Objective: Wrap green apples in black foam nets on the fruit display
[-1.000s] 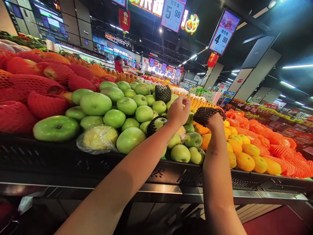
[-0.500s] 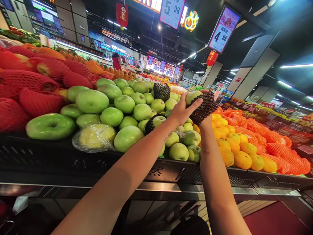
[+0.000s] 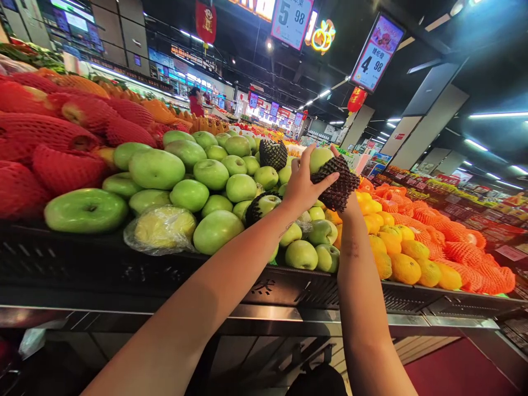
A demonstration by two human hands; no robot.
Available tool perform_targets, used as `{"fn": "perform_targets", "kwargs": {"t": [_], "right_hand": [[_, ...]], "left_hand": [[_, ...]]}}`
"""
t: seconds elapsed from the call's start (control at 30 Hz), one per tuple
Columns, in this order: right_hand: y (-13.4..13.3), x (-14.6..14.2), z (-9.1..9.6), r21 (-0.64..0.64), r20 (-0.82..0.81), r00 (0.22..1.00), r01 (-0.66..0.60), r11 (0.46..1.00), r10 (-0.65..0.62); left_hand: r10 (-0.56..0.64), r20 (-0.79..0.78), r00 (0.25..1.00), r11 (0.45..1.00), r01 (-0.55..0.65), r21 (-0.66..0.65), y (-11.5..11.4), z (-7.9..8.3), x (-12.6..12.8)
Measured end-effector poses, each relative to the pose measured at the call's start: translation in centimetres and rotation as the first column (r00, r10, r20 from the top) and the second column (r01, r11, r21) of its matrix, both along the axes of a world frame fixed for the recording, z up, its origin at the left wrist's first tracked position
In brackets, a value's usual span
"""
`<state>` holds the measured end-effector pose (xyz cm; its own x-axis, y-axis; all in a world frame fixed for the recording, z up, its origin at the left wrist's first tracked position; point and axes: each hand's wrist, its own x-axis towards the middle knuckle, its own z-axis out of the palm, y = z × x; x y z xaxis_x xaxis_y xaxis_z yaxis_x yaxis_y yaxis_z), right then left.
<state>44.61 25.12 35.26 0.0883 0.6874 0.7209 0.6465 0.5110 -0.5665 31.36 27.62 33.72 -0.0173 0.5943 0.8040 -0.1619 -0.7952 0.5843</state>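
Over the right part of the green apples (image 3: 157,169), both hands hold one green apple (image 3: 320,158) partly covered by a black foam net (image 3: 336,184). My left hand (image 3: 301,184) is closed around the apple's left side, its thumb lying across the net. Behind the net, my right hand (image 3: 350,204) grips from the right; most of its fingers are hidden, with a fingertip showing above the net's edge. Another black-netted fruit (image 3: 273,154) sits on the pile, and a netted apple (image 3: 268,203) lies partly behind my left forearm.
Black crates (image 3: 165,275) edge the display at the front. Red-netted fruit (image 3: 68,168) is heaped on the left; oranges (image 3: 406,268) and orange-netted fruit (image 3: 454,242) lie on the right. A plastic-wrapped fruit (image 3: 163,228) rests at the front. A person in red (image 3: 196,102) stands far back.
The apple, the net and both hands have shifted slightly left. More of the bare apple shows above the net, and a right fingertip has come into sight behind it.
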Motion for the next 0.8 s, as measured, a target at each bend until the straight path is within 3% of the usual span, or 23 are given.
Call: {"fn": "perform_targets", "kwargs": {"t": [0.17, 0.3, 0.47, 0.53, 0.63, 0.73, 0.8], "right_hand": [[-1.5, -0.9, 1.1, -0.025, -0.159, 0.969, -0.197, 0.98, 0.19], [-0.7, -0.9, 0.8, 0.15, -0.32, 0.936, -0.101, 0.984, 0.145], [-0.6, -0.8, 0.6, 0.246, -0.389, 0.898, -0.111, 0.963, 0.203], [-1.2, -0.6, 0.9, 0.33, -0.484, 0.842, -0.078, 0.941, 0.24], [-1.7, 0.2, 1.6, 0.423, -0.667, 0.68, 0.009, 0.906, 0.305], [-1.1, 1.0, 1.7, 0.293, -0.807, 0.558, 0.098, 0.951, 0.192], [-0.3, 1.0, 1.5, 0.122, -0.808, 0.584, 0.04, 0.992, 0.076]], "left_hand": [[0.041, 0.061, 0.997, 0.997, -0.045, 0.058, 0.2, 0.3, -0.3], [0.051, 0.119, 0.992, 0.997, -0.044, -0.066, 0.3, 0.4, -0.2], [0.086, 0.17, 0.982, 0.967, -0.042, -0.25, 0.4, 0.4, 0.0], [0.114, 0.204, 0.972, 0.951, -0.047, -0.307, 0.6, 0.5, 0.0], [0.14, 0.219, 0.966, 0.933, -0.054, -0.357, 0.7, 0.7, -0.3], [0.105, 0.187, 0.977, 0.956, -0.047, -0.289, 0.6, 0.7, -0.4], [0.063, 0.159, 0.985, 0.975, -0.027, -0.221, 0.5, 0.6, -0.4]]}}
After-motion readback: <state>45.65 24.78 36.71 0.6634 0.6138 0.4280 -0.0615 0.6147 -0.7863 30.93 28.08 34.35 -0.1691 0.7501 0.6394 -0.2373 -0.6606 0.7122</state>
